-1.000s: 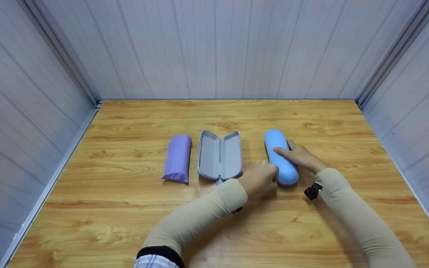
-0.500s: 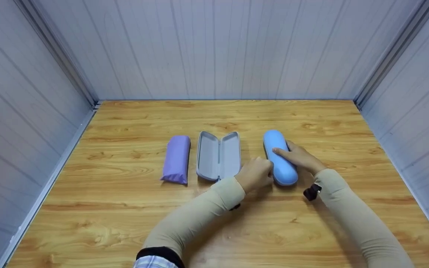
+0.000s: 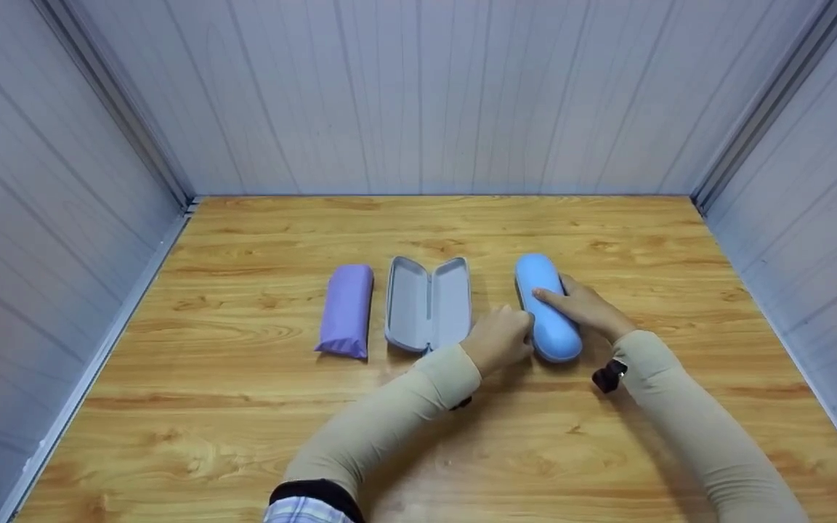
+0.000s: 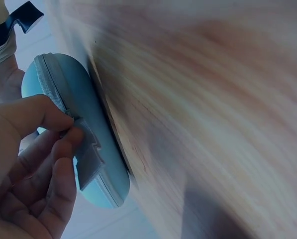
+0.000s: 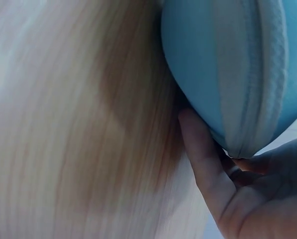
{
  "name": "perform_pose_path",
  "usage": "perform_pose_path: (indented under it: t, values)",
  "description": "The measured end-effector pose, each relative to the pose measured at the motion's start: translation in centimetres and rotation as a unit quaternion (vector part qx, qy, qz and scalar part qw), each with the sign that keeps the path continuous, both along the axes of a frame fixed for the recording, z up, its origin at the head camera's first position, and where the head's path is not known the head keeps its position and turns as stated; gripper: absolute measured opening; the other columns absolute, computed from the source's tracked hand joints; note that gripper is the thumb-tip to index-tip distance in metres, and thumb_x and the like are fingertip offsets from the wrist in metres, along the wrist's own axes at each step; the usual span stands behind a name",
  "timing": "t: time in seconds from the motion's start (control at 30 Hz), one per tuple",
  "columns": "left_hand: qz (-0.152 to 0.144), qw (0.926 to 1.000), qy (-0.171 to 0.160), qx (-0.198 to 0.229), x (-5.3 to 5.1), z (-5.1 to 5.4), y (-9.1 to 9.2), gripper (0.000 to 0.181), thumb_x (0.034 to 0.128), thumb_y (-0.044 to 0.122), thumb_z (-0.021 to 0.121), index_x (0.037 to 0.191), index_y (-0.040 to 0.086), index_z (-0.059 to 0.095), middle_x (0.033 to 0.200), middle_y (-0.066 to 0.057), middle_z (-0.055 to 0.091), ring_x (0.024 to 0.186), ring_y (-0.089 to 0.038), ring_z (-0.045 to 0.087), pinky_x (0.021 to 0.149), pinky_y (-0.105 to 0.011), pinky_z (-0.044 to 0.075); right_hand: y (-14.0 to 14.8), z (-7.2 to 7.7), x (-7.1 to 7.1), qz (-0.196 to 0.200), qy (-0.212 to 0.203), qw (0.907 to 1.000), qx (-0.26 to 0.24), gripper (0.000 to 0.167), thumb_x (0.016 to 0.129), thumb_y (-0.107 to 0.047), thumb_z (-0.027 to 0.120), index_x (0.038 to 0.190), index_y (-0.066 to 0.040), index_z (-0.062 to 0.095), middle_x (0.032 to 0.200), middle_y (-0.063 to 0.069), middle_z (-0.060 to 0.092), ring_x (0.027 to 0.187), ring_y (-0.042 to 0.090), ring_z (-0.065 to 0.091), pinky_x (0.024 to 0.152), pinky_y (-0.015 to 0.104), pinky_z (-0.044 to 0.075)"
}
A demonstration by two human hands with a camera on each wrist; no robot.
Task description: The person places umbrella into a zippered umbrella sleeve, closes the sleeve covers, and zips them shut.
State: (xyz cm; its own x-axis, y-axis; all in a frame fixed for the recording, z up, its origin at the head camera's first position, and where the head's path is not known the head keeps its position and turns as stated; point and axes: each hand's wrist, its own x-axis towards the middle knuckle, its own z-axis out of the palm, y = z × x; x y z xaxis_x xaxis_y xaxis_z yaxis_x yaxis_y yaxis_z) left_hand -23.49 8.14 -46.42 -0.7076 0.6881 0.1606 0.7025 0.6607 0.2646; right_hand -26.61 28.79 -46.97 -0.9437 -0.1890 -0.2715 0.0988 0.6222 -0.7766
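A blue zippered glasses case (image 3: 546,305) lies closed-looking on the table, its zipper running along the side. My right hand (image 3: 585,309) grips it from the right, thumb across the top; in the right wrist view, fingers of that hand (image 5: 247,199) reach under its edge. On the case's left side, my left hand (image 3: 500,338) has curled fingers. The left wrist view shows this hand (image 4: 34,159) pinching the zipper pull between thumb and forefinger. A grey fabric tab (image 4: 90,159) hangs from there. How far the zipper is drawn is partly hidden.
Left of the blue case lies an open grey case (image 3: 451,301), hinged down its middle, near my left forearm. Farther left is a purple pouch (image 3: 346,309). Panelled walls (image 3: 418,94) enclose the wooden table (image 3: 244,421) at the back and sides.
My left hand has slid a short way along the blue case's side, away from me and slightly left. The right hand and the other things stay put.
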Motion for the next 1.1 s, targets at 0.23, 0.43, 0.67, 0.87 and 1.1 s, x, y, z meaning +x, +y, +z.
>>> perform_pose_path:
  t: [0.23,0.43,0.67,0.87,1.1]
  values:
    - [-0.002,0.9999,-0.002,0.011,0.0,-0.1,-0.3,0.007,0.0851,0.012,0.076,0.083,0.012,0.070,0.071,0.002,0.062,0.060,-0.010,0.052,0.053,-0.022,0.047,0.0,-0.4,0.0,-0.002,0.018,0.9998,0.011,0.097,0.097,-0.064,0.050,0.157,0.004,0.016,0.146,0.031,0.042,0.128,0.043,0.048,0.108,0.057,0.035]
    - [-0.012,0.9998,0.018,-0.001,0.1,0.1,-0.6,0.006,0.0850,0.012,0.075,0.082,0.013,0.070,0.075,0.003,0.066,0.065,-0.012,0.057,0.057,-0.026,0.050,0.0,-0.5,0.1,-0.012,0.016,0.9998,0.009,0.101,0.096,-0.065,0.050,0.157,0.005,0.013,0.149,0.031,0.037,0.129,0.043,0.047,0.106,0.057,0.038]
    - [-0.033,0.9987,0.038,0.009,0.3,0.6,-1.2,0.005,0.0837,0.010,0.075,0.089,0.011,0.074,0.079,0.002,0.070,0.068,-0.011,0.062,0.061,-0.024,0.053,0.1,-0.4,0.2,-0.032,0.005,0.9993,0.017,0.108,0.092,-0.071,0.051,0.158,0.004,0.011,0.153,0.032,0.031,0.133,0.045,0.041,0.107,0.059,0.036]
    - [-0.051,0.9974,0.036,0.036,0.8,0.9,-1.9,0.008,0.0867,0.014,0.075,0.093,0.009,0.076,0.084,0.000,0.072,0.072,-0.011,0.066,0.065,-0.021,0.053,0.1,-0.4,0.2,-0.042,0.008,0.9989,0.021,0.107,0.091,-0.071,0.052,0.157,0.004,0.014,0.153,0.033,0.031,0.134,0.047,0.040,0.108,0.060,0.035]
    - [-0.040,0.9969,0.021,0.065,0.9,1.4,-3.4,0.009,0.0905,0.020,0.074,0.090,0.011,0.075,0.082,0.001,0.071,0.070,-0.008,0.063,0.060,-0.020,0.051,0.1,-0.6,0.0,-0.056,0.015,0.9983,0.011,0.105,0.092,-0.071,0.051,0.159,0.000,0.013,0.153,0.032,0.031,0.134,0.047,0.040,0.108,0.061,0.034]
